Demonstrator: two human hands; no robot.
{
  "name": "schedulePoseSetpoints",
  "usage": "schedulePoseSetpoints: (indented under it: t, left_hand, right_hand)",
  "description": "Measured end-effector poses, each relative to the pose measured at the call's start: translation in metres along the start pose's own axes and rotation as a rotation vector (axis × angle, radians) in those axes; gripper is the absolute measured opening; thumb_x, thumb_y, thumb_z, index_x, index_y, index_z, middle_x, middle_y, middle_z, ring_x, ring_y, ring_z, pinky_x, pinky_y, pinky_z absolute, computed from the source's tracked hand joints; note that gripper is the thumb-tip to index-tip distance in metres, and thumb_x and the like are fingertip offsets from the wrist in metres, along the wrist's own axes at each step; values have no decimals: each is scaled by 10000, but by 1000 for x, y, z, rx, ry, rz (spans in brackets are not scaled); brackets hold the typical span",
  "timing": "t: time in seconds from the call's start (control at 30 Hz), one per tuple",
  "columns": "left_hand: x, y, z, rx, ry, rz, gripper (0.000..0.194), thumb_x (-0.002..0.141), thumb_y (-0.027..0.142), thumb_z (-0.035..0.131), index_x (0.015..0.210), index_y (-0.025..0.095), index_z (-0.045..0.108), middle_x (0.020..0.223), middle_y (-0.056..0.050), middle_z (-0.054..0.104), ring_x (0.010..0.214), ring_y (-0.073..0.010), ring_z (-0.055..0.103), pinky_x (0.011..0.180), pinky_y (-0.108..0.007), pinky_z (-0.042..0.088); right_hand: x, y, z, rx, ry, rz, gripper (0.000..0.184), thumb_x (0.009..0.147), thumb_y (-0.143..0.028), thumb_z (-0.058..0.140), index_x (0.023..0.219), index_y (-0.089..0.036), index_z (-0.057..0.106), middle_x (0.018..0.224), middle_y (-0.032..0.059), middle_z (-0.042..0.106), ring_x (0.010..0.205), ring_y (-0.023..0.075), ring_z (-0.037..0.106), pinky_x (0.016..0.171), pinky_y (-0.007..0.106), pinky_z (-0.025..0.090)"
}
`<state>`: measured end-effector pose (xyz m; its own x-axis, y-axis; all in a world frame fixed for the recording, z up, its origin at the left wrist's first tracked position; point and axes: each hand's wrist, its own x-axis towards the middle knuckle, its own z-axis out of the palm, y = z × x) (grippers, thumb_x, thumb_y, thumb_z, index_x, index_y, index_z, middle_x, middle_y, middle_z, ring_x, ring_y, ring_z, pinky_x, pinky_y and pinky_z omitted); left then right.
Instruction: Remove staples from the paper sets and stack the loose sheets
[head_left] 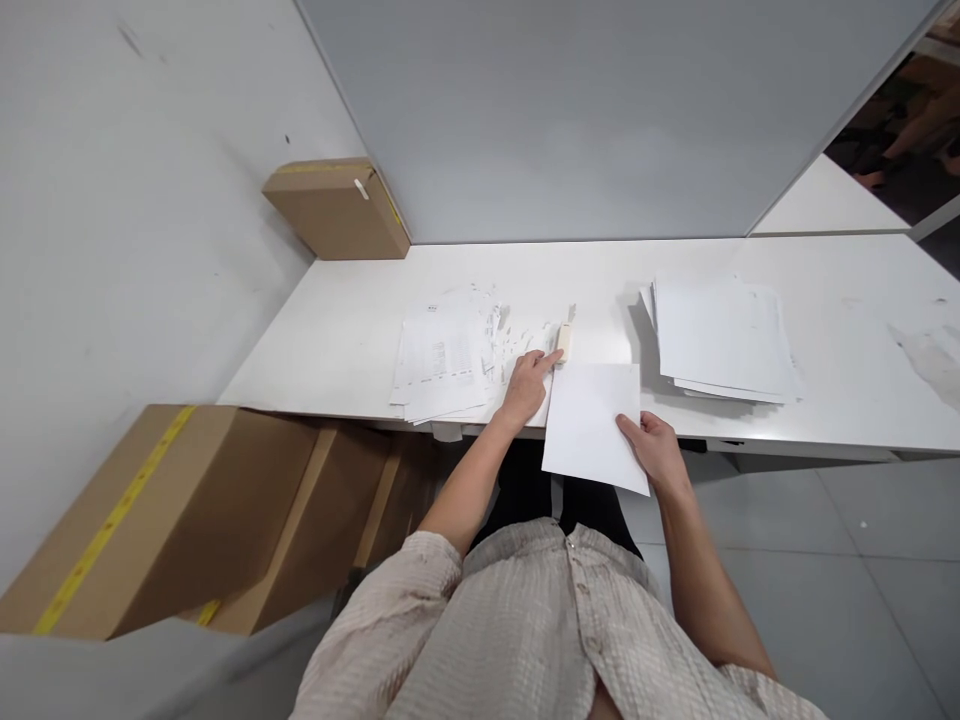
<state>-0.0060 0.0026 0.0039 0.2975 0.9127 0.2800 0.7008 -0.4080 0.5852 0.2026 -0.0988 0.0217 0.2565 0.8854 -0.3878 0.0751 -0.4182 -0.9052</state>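
Note:
My right hand grips the lower right edge of a blank white sheet that hangs half over the front edge of the white table. My left hand rests on a loose pile of printed papers, its fingers stretched toward a small cream stapler-like object and touching its near end. Whether the fingers grip the object I cannot make out.
A neat stack of blank white sheets lies to the right on the table. A cardboard box stands in the back left corner by the grey partition. Large cardboard boxes sit on the floor at left, under the table's edge.

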Motion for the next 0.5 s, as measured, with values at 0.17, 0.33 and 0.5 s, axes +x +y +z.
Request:
schedulePoseSetpoints:
  t: [0.17, 0.33, 0.5]
  left_hand:
    - [0, -3, 6, 74, 17, 28, 621, 746, -59, 262, 1249, 209, 508, 1117, -89, 470, 1000, -194, 415, 925, -340, 393]
    - [1, -5, 11, 122, 41, 63, 615, 754, -68, 251, 1227, 216, 524, 1069, -78, 505, 960, -196, 418, 873, -330, 414]
    - [-1, -4, 10, 143, 49, 103, 598, 771, -62, 264, 1254, 205, 494, 1025, -72, 531, 940, -194, 411, 874, -326, 412]
  right_hand:
    - [1, 1, 0, 26, -7, 11, 318, 669, -430, 647, 817, -152, 608, 685, 19, 660, 576, 167, 594, 486, 241, 444]
    - [-3, -4, 1, 38, 0, 12, 306, 661, -416, 653, 801, -148, 605, 677, 26, 660, 572, 169, 594, 473, 236, 436]
    - [-2, -4, 2, 62, -8, 5, 310, 658, -412, 655, 806, -144, 606, 667, 32, 661, 583, 179, 604, 477, 243, 445]
